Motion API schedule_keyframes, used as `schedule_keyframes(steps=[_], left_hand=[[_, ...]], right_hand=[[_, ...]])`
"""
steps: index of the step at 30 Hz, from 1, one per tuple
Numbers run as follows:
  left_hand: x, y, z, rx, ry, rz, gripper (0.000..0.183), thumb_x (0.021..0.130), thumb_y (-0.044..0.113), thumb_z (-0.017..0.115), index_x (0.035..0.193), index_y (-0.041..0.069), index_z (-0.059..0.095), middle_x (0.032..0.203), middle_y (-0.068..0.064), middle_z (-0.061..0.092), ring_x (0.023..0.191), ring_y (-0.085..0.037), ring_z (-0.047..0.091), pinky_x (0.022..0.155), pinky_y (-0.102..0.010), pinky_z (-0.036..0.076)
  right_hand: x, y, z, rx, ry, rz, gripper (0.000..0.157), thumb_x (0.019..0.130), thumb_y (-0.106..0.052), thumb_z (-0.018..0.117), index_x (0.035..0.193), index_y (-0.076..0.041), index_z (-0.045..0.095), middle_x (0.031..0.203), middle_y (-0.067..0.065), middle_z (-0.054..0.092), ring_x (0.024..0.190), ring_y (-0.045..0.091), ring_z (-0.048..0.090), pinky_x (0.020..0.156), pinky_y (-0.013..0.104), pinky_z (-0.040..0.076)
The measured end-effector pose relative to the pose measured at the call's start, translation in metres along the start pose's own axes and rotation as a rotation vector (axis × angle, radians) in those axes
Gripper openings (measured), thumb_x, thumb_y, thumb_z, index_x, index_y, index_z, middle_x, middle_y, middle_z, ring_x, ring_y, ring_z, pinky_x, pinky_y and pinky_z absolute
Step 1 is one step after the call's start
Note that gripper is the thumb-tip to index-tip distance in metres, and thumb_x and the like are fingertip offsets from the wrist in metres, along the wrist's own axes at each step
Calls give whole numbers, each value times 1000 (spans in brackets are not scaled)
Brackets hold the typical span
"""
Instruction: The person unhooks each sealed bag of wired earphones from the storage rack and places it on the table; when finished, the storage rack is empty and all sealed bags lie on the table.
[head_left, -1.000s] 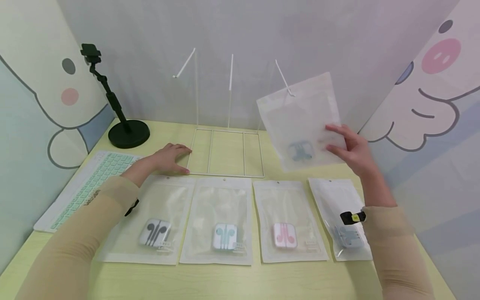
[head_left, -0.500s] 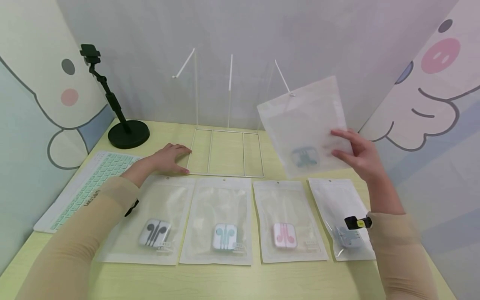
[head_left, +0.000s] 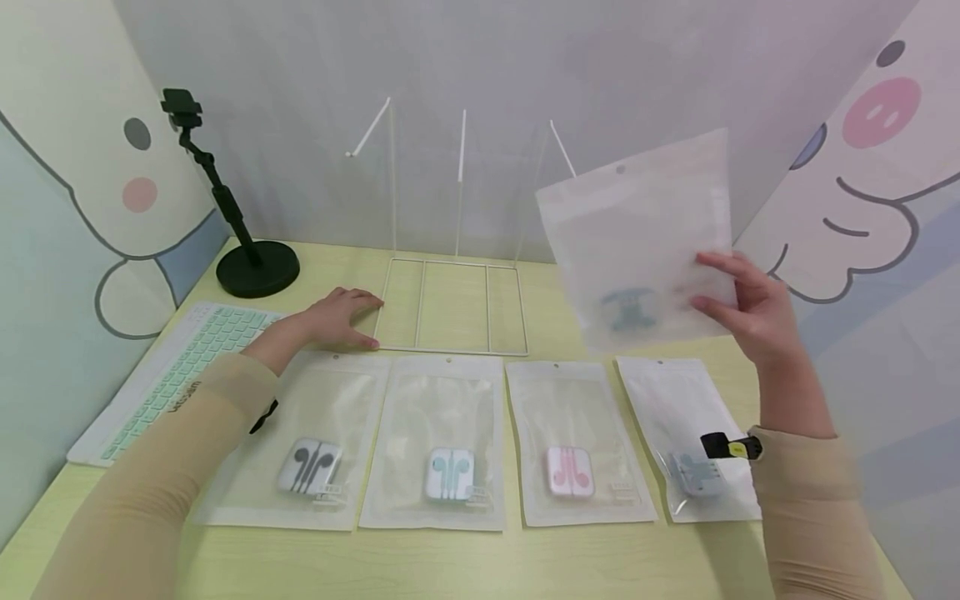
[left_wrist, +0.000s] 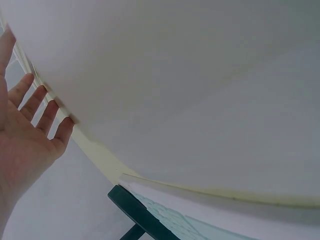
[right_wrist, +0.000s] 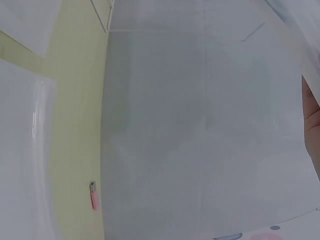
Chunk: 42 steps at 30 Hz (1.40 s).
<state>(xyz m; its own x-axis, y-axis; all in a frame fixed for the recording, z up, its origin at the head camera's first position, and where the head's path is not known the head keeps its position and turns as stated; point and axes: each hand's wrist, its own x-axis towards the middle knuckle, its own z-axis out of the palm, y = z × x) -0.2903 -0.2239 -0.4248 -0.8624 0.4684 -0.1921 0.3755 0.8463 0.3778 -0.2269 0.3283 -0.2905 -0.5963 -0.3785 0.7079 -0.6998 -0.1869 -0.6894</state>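
Observation:
My right hand (head_left: 757, 312) pinches the right edge of a whitish translucent zip bag (head_left: 637, 221), held tilted in the air at the right. Low inside it shows a blurred bluish shape (head_left: 630, 308). The bag's punched hole lies to the right of the right hook (head_left: 562, 148) of a white wire display rack (head_left: 450, 350), apart from it. My left hand (head_left: 339, 318) touches the left side of the rack's base, thumb and fingers spread. In the left wrist view, the left hand's fingers (left_wrist: 46, 117) are fairly straight. The right wrist view catches only part of the right hand (right_wrist: 312, 117).
In front lie several bags of earphones: black (head_left: 310, 467), teal (head_left: 450, 473), pink (head_left: 570, 472) and grey-blue (head_left: 697, 473). A keyboard (head_left: 180, 375) and black phone stand (head_left: 257, 268) stand left. A small pink lighter-like object (right_wrist: 94, 196) lies near the table's back edge.
The bag hung on the right hook one second ago. My right hand has drawn it off the hook tip and moved it rightward. My left hand stays put.

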Motion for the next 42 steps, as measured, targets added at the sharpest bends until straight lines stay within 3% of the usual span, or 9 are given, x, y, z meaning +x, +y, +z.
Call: schedule_keyframes(steps=[7, 14, 20, 31, 42], left_hand=[[-2, 1, -1, 5, -2, -5, 85, 79, 52, 71, 145, 11, 37, 149, -18, 31, 133, -43, 25, 105, -63, 24], [-2, 2, 0, 2, -3, -7, 84, 79, 51, 71, 145, 11, 37, 149, -17, 31, 134, -43, 24, 105, -62, 24], [-2, 2, -1, 4, -2, 2, 84, 79, 52, 70, 145, 11, 37, 149, -18, 30, 134, -43, 23, 104, -63, 24], [-1, 3, -2, -3, 7, 7, 84, 79, 52, 70, 144, 11, 38, 149, -18, 31, 134, -44, 24, 104, -63, 25], [-2, 3, -1, -3, 0, 10, 84, 79, 53, 70, 144, 11, 38, 149, -18, 31, 133, -44, 24, 103, -64, 24]], right_hand=[[1, -11, -5, 35, 130, 45, 47, 73, 31, 56, 119, 23, 50, 115, 21, 55, 98, 25, 53, 75, 24, 54], [5, -11, -14, 167, 198, -16, 50, 70, 34, 56, 118, 27, 46, 113, 25, 55, 95, 29, 56, 74, 29, 56], [4, -13, -24, 215, 272, 3, 56, 68, 36, 56, 121, 25, 46, 117, 24, 56, 94, 30, 58, 76, 33, 56], [-2, -2, -33, 170, 279, 115, 57, 73, 36, 49, 127, 20, 44, 124, 19, 53, 97, 26, 59, 75, 30, 55], [-13, 29, -34, 2, 229, 371, 60, 82, 28, 48, 136, 2, 47, 130, 8, 51, 101, 16, 60, 75, 23, 54]])
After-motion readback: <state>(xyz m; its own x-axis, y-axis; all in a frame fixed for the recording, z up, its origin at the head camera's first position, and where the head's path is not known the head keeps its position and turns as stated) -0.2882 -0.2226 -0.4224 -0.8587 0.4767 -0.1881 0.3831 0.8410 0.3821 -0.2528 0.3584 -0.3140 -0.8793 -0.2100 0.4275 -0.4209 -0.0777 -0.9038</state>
